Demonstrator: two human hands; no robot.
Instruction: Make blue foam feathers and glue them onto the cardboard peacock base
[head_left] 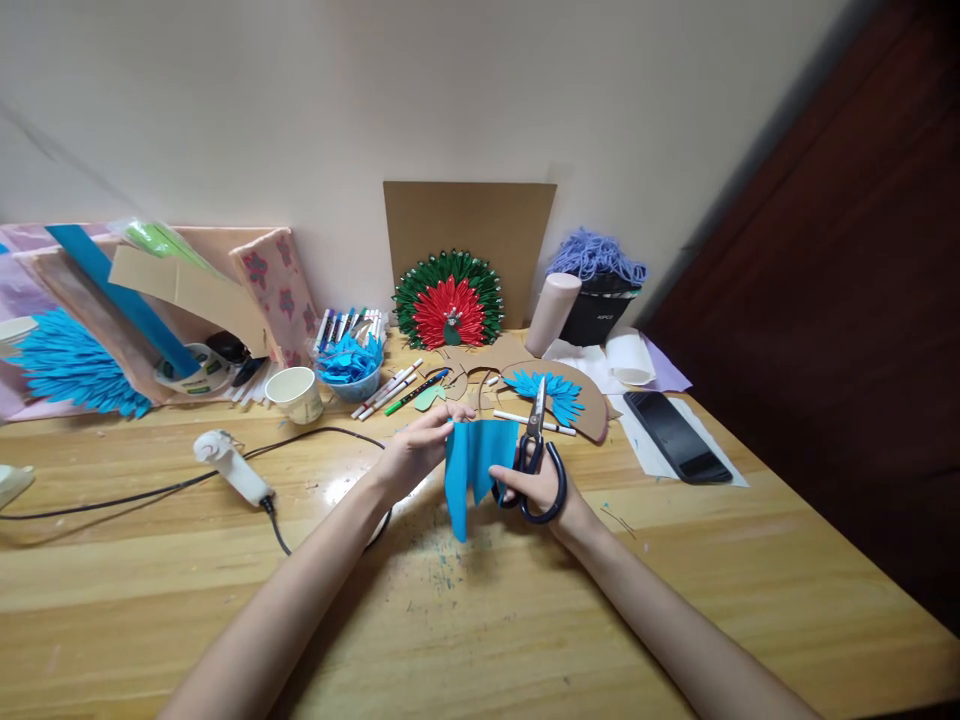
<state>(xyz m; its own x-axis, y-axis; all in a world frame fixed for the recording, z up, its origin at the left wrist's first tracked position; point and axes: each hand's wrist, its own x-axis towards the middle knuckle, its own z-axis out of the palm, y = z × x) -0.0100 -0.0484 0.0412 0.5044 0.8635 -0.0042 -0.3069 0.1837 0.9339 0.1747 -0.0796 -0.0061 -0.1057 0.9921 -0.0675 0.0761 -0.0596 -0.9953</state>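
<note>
A bright blue piece of ribbon-like fabric (489, 455), folded and hanging down, is held above the table between both hands. At its upper left corner my left hand (427, 440) pinches it with thumb and fingers. My right hand (544, 495) is wrapped round the dark handles of a pair of scissors (536, 430), whose blades point up and away from me. The right thumb also presses on the fabric's right side. Just beyond the hands lies a cardboard shape (592, 405) with blue petals (562, 398) on it.
A white corded tool (232, 468) and a paper cup (293, 395) stand at left, near a tub of blue pieces (350, 365) and markers (386, 388). A red and green petal fan (450, 310) leans on cardboard (469, 215). At right lies a phone (677, 437).
</note>
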